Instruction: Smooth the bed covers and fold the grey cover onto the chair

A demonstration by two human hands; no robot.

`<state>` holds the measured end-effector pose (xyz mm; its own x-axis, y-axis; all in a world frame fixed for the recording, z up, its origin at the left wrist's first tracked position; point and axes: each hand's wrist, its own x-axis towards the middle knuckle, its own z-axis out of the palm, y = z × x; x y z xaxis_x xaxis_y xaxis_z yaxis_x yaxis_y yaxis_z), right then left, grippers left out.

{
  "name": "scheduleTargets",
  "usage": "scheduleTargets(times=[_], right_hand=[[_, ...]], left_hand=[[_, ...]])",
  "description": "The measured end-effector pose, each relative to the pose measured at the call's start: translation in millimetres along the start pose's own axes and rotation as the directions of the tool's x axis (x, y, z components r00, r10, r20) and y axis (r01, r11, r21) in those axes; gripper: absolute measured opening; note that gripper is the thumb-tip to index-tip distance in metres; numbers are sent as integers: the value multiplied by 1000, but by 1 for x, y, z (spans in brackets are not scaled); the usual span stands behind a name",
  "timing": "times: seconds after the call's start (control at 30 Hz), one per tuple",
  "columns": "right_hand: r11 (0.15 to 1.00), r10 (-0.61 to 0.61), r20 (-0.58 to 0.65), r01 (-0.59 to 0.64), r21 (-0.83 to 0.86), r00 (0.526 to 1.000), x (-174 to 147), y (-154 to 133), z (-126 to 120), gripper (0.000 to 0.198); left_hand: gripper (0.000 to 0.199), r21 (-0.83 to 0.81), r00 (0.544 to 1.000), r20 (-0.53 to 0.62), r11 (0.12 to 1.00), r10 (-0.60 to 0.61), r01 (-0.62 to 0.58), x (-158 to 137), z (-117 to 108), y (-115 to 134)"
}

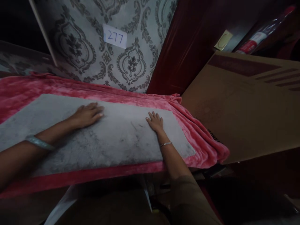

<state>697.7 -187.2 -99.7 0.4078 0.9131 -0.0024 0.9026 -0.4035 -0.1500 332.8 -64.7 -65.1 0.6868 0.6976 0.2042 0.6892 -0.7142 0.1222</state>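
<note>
A grey, soft-looking piece of fabric [112, 137] lies spread flat over a pink plush blanket [206, 147]. Toward its far edge, left of the middle, my left hand [87, 115] rests on the grey cloth with the fingers stretched out. My right hand [155, 121] lies flat near the right end of the same cloth, fingers spread. Neither hand grips anything. A few dark creases or marks show on the cloth between my hands. The blanket sticks out around the grey piece and bunches into folds at the right end.
Patterned wallpaper [131, 62] rises behind the blanket and bears a paper label [115, 36] reading 277. To the right stand a dark red panel [178, 47] and a large cardboard box [246, 109]. A plastic bottle [260, 34] with a red cap lies behind the box.
</note>
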Motion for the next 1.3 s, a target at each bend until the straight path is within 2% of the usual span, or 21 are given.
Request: scheduleTargets(times=[0.1, 0.17, 0.33, 0.53, 0.6, 0.63, 0.67, 0.7, 0.8, 0.87, 0.9, 0.97, 1.2, 1.3], right_hand=[[1000, 1, 1, -1, -15, 1000, 1, 1, 2, 63], [1000, 1, 1, -1, -24, 1000, 1, 1, 2, 63], [1000, 4, -1, -4, -23, 1000, 0, 1, 3, 62], [999, 39, 35, -39, -13, 999, -6, -6, -9, 60], [1000, -13, 32, 14, -11, 999, -13, -21, -15, 59], [996, -91, 22, 91, -7, 996, -17, -32, -16, 57], [979, -203, 10, 203, 0, 979, -23, -45, -16, 57], [942, -335, 6, 335, 7, 942, -29, -59, -15, 56], [745, -667, 51, 666, 40, 743, -49, -100, -4, 55], [642, -766, 91, 766, 47, 636, -60, -118, 4, 56], [620, -783, 105, 783, 43, 614, -63, -123, 7, 57], [637, -768, 119, 771, 29, 630, -67, -127, 12, 59], [816, -572, 136, 578, -7, 809, -55, -117, 9, 60], [856, -502, 198, 516, -22, 842, -52, -121, 0, 59]], left_hand=[[60, 9, 975, 97, 979, 201, -203, -22, 14, 21], [62, 6, 957, 130, 965, 258, -261, -34, 23, 28], [67, 18, 967, 127, 974, 222, -226, -39, 33, 27], [69, -16, 974, 131, 982, 188, -187, -48, 21, 30], [67, -35, 973, 119, 980, 199, -196, -65, 18, 33], [66, -41, 968, 105, 974, 226, -223, -77, 17, 36], [64, -44, 960, 92, 964, 264, -261, -90, 17, 39], [64, -44, 948, 78, 951, 308, -305, -103, 18, 43], [68, -16, 925, 31, 926, 378, -378, -139, 24, 56], [71, 19, 929, -18, 929, 369, -369, -154, 31, 62], [71, 35, 933, -41, 934, 357, -356, -158, 34, 65], [70, 49, 941, -61, 942, 333, -331, -162, 39, 67], [68, -68, 959, -35, 957, 280, -282, -161, 37, 72], [66, -131, 953, -15, 944, 304, -303, -165, 29, 69]])
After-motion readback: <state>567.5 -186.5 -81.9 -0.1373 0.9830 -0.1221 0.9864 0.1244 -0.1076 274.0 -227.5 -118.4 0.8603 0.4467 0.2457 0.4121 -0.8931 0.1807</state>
